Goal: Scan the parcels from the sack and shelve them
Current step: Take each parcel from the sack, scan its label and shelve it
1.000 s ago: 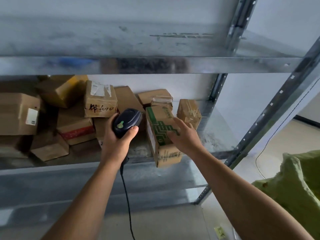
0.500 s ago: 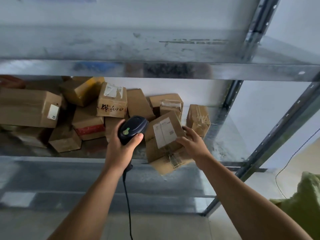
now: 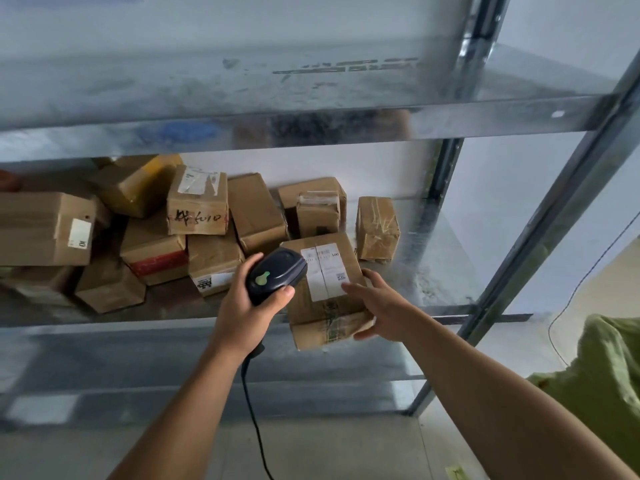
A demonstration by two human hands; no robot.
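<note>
Leaning with its white label (image 3: 323, 271) turned up towards the camera, the parcel (image 3: 310, 313) is at the front edge of the middle shelf (image 3: 440, 271), just right of the pile of boxes (image 3: 197, 209) (whether its bottom rests on the metal, I cannot tell). The right hand (image 3: 381, 306) grips its right side. The fingers lie a little spread over the upper face, one tip touching the label, and the thumb is hooked under the lower end. The left hand (image 3: 242, 310) holds the scanner (image 3: 277, 273), with fingers curled close together round the handle and the thumb on its side. The scanner's head is over the label's left edge. A black cable (image 3: 252, 410) hangs below the scanner. The green sack (image 3: 606, 382) is low at the right, well apart.
</note>
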